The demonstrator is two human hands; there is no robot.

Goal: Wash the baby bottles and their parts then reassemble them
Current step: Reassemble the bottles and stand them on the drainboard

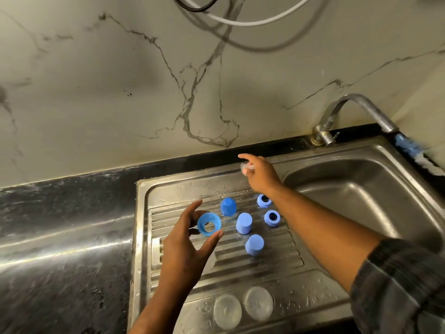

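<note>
While my left hand [190,239] pinches the blue collar ring [209,224] over the drainboard [265,266], my right hand [261,174] grips a clear part [246,168] at its far edge; I should seat it squarely through the ring.

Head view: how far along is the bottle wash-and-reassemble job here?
Washing looks done: three blue caps, two blue rings and two clear bottles sit separate on the wet drainboard. In hand: the left hand holds a third ring, the right hand pinches a small clear part. Left: all reassembly; nothing is joined yet.
</note>
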